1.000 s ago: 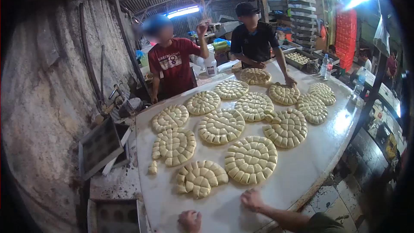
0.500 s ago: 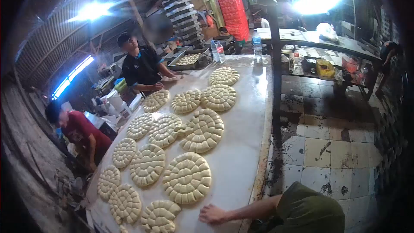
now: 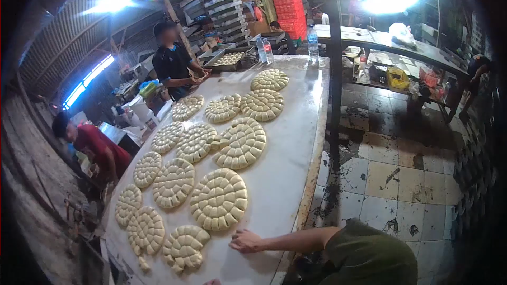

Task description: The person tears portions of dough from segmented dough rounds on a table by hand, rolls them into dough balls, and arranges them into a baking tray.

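Note:
My right hand point(image 3: 246, 241) lies palm down on the pale tabletop point(image 3: 280, 179), its fingers bent and apart, with nothing visible in it. The green sleeve point(image 3: 372, 253) is at the right. Left of the hand is a partial round of cut dough point(image 3: 186, 247) with an uneven edge. A full round of dough point(image 3: 219, 199), cut into small pieces, lies just beyond. A sliver of my left hand point(image 3: 212, 282) shows at the bottom edge; its fingers are hidden. Another partly broken-up dough round point(image 3: 146, 230) lies farther left, with loose pieces at its lower end.
Several more cut dough rounds point(image 3: 240, 142) cover the table's left and far parts. A person in black point(image 3: 171, 68) stands at the far left side, a person in red point(image 3: 100, 145) nearer. Bottles point(image 3: 313, 45) and a tray of dough balls point(image 3: 229, 58) are at the far end.
The view has shifted slightly, and my right hand sits a little farther left on the table. A bit of my left hand has appeared below. The person in black has straightened and raised both hands.

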Demonstrator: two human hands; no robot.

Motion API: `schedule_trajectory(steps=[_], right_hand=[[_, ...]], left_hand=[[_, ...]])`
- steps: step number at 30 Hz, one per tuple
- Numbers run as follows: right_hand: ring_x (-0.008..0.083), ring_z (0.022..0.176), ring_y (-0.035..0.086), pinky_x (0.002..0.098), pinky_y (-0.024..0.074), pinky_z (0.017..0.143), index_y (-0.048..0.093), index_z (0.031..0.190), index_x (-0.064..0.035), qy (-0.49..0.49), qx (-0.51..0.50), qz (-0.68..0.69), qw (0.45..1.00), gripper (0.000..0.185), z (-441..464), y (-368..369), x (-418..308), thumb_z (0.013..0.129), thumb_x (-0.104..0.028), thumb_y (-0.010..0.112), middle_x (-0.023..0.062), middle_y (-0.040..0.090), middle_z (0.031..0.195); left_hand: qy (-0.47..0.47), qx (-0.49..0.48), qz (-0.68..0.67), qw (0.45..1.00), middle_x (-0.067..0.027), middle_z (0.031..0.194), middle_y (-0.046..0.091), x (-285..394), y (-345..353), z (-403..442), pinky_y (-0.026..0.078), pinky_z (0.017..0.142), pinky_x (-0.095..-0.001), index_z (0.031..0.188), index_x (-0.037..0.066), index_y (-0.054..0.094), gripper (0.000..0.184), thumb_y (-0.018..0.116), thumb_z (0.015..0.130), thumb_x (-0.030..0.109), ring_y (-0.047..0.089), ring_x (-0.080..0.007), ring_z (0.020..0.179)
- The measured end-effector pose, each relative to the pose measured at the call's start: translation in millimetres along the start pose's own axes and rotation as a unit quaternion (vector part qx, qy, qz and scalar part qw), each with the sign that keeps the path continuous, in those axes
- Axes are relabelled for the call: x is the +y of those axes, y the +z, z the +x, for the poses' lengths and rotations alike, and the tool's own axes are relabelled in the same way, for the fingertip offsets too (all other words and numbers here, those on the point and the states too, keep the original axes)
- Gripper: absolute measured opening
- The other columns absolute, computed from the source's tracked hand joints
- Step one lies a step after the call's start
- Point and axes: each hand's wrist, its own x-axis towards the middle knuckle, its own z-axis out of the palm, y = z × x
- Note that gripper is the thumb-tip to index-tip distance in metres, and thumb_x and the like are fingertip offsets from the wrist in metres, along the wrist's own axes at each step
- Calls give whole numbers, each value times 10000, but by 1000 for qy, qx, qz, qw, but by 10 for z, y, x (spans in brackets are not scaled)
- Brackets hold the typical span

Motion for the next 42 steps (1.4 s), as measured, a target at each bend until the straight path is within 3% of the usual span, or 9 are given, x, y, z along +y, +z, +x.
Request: schedule_trajectory(steps=[3,5,11,17,22,24,30,35,42], right_hand=[[278,911,527,411,408,825,610,759,-42,27,-55,66,996,318,-343,118,-325,845,-325,494,109,587,838],[269,930,526,404,406,821,598,721,-54,-5,-79,69,995,272,-687,115,-382,806,-300,520,87,589,831],[323,949,495,431,412,810,529,997,-1,16,-261,-282,923,316,-1169,-91,-260,736,-181,537,191,486,1102],[160,798,585,288,471,717,580,967,42,228,-305,316,869,260,-707,-648,-1466,782,-135,627,110,615,846],[190,875,563,319,462,779,581,1008,14,100,-254,392,879,292,-78,-483,-3229,807,-197,566,101,591,959],[193,879,565,319,461,779,573,1028,14,-41,-162,361,918,329,121,-358,-3976,816,-237,560,103,584,988],[169,904,555,303,475,747,531,1124,-33,-235,-58,330,912,332,308,1061,-5225,853,-224,549,86,586,1054],[335,962,504,423,412,833,573,1051,-68,-230,-247,-15,941,327,-451,2973,-5112,748,-166,648,151,544,1032],[339,989,454,427,390,861,548,1046,-45,-220,-136,11,966,308,-483,2127,-4972,790,-199,626,157,516,1061]], left_hand=[[-228,-139,-238,934,-162,758,599,215,85,-377,429,705,-454,776,-9,592,152,608,743,139,551,-302,779],[166,-119,30,978,-177,947,598,299,-57,-662,411,817,-475,974,-1,578,235,569,811,168,546,-308,944],[129,35,44,990,-180,827,511,-293,180,-435,367,783,-468,698,24,527,142,544,768,147,486,-328,822],[122,-218,188,950,-183,1194,463,355,-767,-1272,376,917,-486,1162,6,500,371,495,810,125,449,-382,1093],[-49,-334,17,941,-202,1104,504,63,-1208,-1768,502,629,-393,1058,-23,525,273,511,845,148,540,-326,933],[-55,-556,-295,775,-197,1101,498,-108,-1780,-1837,455,794,-395,1095,-10,503,386,472,904,323,524,-300,986],[-196,-252,-486,813,-107,997,537,-762,-4012,-2088,441,817,-342,1106,56,522,385,581,858,344,530,-213,950],[-166,72,-166,969,-128,1032,507,-1548,-4473,-2306,450,824,-339,1128,57,508,379,639,810,217,537,-235,964],[-268,-93,4,959,-196,1192,479,-2307,-4141,-1601,380,958,-395,1200,60,470,482,643,757,139,474,-336,1115]])
